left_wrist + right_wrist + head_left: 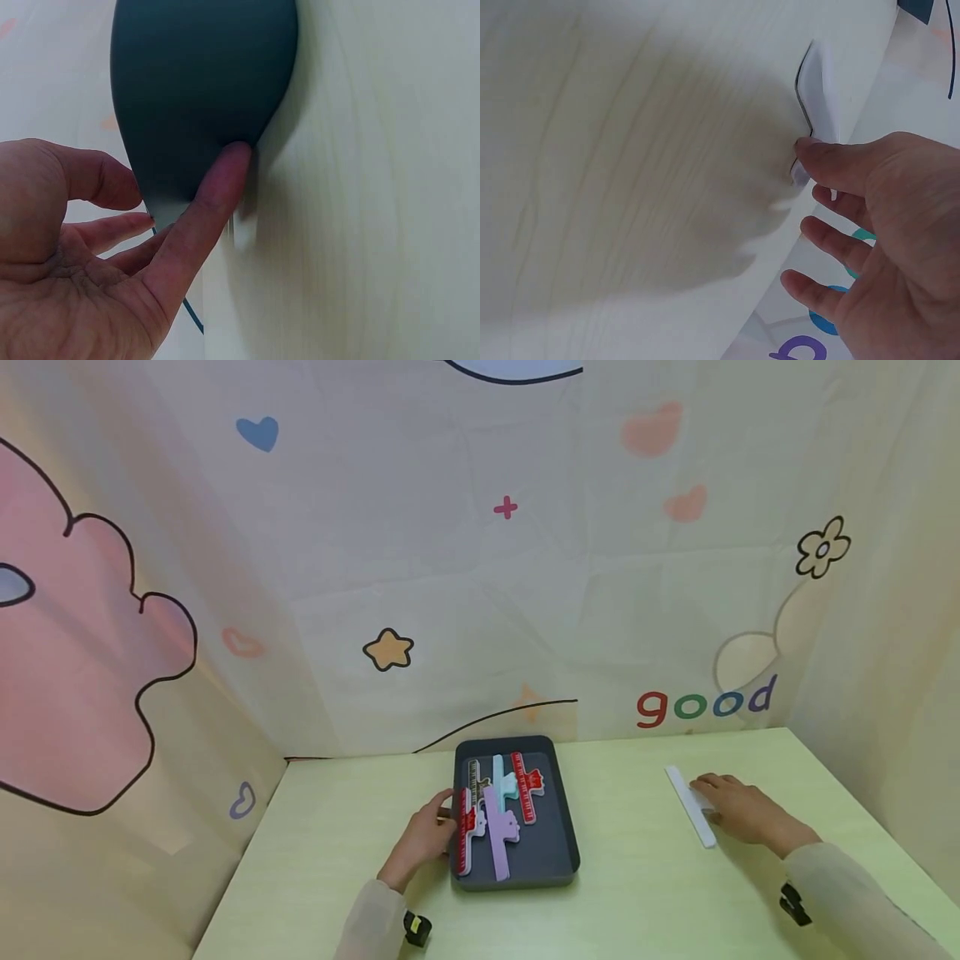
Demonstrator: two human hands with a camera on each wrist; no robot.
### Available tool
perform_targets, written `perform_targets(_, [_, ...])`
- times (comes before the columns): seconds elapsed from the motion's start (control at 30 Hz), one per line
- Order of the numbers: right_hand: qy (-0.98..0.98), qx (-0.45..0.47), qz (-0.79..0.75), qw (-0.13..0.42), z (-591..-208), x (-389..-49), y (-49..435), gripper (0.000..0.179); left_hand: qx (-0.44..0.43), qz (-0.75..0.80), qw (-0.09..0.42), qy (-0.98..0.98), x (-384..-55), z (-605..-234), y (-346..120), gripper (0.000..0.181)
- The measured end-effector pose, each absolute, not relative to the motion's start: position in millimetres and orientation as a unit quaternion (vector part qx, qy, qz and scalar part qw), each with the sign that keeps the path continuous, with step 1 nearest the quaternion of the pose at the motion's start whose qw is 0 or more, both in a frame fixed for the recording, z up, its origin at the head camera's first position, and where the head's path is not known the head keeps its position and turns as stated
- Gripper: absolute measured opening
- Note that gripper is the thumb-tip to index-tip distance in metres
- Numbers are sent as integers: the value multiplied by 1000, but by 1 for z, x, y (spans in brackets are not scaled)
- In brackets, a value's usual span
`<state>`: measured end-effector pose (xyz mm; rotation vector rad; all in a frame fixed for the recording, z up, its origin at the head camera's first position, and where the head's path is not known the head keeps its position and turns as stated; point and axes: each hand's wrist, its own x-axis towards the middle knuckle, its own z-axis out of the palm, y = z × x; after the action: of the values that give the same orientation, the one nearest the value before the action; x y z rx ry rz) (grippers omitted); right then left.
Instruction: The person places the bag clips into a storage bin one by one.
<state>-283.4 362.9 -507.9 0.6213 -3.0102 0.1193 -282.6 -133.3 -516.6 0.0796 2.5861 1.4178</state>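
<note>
My left hand (429, 833) holds the left side of a dark grey tray (551, 860). In the left wrist view the thumb is at the rim of the tray (202, 67) and one finger presses low on its outer wall. Several long ruler clips lie in the tray: a purple clip (495, 835), a light blue clip (498, 777), a dark patterned clip (473, 772), and two red clips, one being the red clip (523, 789) at the right. Over on the right, my right hand (738, 810) pinches a white clip (690, 806) by its side, thumb on the handle (802, 161).
The pale wood-grain table (337, 827) carries the tray near its middle. A printed cloth (465, 568) hangs along the back edge and sides. A black wrist strap piece (417, 928) shows by the left sleeve, and another strap piece (795, 903) by the right.
</note>
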Motion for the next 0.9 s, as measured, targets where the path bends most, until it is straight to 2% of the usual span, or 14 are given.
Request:
perform_targets(0.3, [-980,194,33,7,-514,-284,359,46,30,479,97,872,-281,-519,-133,59])
perform_targets(0.9, [-978,207,29,4,-510,-287,353,40,35,486,97,868,-282,-517,-134,59])
